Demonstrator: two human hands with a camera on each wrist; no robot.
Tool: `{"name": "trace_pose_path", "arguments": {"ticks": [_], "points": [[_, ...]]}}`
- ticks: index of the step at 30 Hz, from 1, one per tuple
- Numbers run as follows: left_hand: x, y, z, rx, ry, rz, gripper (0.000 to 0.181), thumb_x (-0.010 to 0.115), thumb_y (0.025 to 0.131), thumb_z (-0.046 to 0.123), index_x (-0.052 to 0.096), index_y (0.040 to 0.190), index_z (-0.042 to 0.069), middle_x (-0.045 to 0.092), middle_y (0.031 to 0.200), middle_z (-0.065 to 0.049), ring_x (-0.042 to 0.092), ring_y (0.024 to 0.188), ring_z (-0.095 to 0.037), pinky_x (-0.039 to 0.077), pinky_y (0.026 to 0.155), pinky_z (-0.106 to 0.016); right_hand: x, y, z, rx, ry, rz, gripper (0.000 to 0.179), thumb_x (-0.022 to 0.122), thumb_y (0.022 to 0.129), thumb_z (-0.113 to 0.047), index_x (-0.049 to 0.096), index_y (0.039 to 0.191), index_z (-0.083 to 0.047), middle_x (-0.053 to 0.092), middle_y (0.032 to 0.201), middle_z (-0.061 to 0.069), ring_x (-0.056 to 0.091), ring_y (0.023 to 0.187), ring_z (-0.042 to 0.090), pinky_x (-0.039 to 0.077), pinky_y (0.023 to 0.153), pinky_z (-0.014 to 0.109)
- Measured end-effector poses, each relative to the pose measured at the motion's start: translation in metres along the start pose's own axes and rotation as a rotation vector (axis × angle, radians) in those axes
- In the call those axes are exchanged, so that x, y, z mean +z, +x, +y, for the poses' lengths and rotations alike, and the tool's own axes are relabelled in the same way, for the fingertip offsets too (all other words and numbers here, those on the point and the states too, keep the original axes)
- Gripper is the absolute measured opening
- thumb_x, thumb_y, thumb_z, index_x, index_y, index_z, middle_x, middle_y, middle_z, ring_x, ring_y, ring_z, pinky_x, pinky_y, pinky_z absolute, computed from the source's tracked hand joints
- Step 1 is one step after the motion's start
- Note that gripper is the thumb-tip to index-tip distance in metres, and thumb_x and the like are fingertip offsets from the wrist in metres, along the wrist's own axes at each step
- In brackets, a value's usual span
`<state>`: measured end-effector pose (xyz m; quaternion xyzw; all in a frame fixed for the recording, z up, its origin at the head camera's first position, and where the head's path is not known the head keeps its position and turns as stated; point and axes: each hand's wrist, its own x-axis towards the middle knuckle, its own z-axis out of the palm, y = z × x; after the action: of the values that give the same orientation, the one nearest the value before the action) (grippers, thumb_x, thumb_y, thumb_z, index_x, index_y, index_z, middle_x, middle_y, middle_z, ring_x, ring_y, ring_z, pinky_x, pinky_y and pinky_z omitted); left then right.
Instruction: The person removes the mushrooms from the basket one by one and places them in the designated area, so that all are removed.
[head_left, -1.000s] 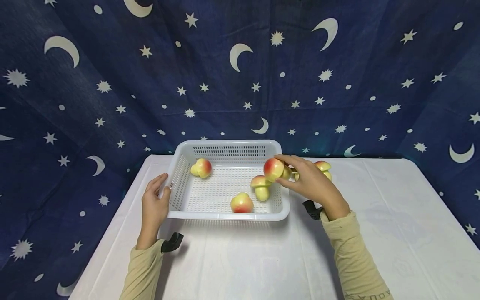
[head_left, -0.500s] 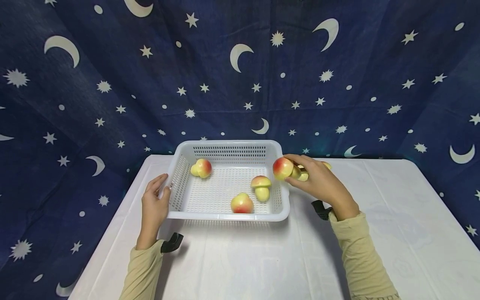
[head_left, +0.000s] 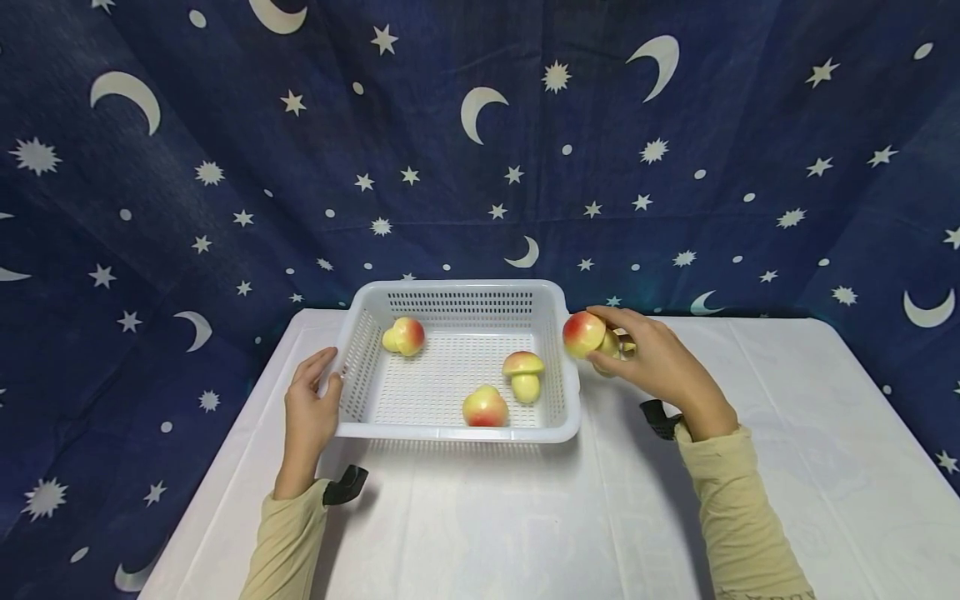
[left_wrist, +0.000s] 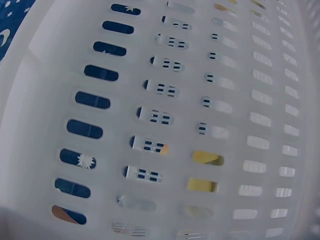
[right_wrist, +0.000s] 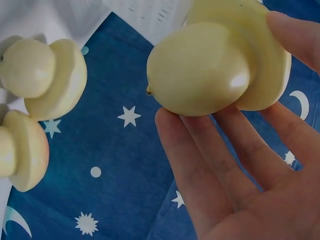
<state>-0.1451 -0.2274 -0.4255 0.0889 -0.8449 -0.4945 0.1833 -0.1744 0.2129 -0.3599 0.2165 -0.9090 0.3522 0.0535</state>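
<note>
My right hand [head_left: 652,354] holds a toy mushroom [head_left: 583,335] with a red-and-yellow cap, just off the basket's right rim. In the right wrist view its pale yellow stem [right_wrist: 200,70] faces the camera, between the thumb and the fingers [right_wrist: 190,165]. My left hand [head_left: 311,408] rests against the left end of the white perforated basket [head_left: 457,432], fingers and thumb at the outer side of the rim. Inside the basket lie three more mushrooms: one at the back left [head_left: 407,336], one at the front [head_left: 485,407], and one at the right [head_left: 523,377].
Two further mushrooms, one [right_wrist: 55,75] above another [right_wrist: 27,150], show in the right wrist view; my right hand mostly hides that spot in the head view. A white cloth [head_left: 480,533] covers the table. A dark blue star-and-moon curtain [head_left: 420,108] hangs behind it.
My right hand has moved right with the mushroom, from over the basket's right end to outside its rim. The mushrooms beyond that hand have become mostly hidden. My left hand stays put.
</note>
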Motion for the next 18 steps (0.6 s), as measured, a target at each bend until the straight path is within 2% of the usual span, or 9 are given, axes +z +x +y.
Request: {"name": "trace_pose_path", "arguments": {"ticks": [10, 18], "points": [[0.001, 0.001, 0.000, 0.014, -0.018, 0.006, 0.042, 0.047, 0.096, -0.003, 0.054, 0.138, -0.005, 0.047, 0.146, -0.018, 0.040, 0.141, -0.034, 0.030, 0.118, -0.052, -0.009, -0.006, 0.010, 0.045, -0.033, 0.005, 0.058, 0.077, 0.086, -0.018, 0.054, 0.139, -0.006, 0.061, 0.132, 0.018, 0.063, 0.112, 0.038, 0.052, 0.096, 0.055], [0.000, 0.000, 0.002, 0.004, -0.014, 0.007, 0.042, 0.047, 0.096, -0.003, 0.054, 0.138, -0.004, 0.047, 0.147, -0.017, 0.039, 0.141, -0.034, 0.030, 0.118, -0.053, -0.013, -0.010, 0.019, 0.006, -0.048, 0.051, 0.056, 0.077, 0.086, -0.018, 0.057, 0.136, -0.005, 0.064, 0.125, 0.018, 0.064, 0.108, 0.037, 0.052, 0.092, 0.055]]}}
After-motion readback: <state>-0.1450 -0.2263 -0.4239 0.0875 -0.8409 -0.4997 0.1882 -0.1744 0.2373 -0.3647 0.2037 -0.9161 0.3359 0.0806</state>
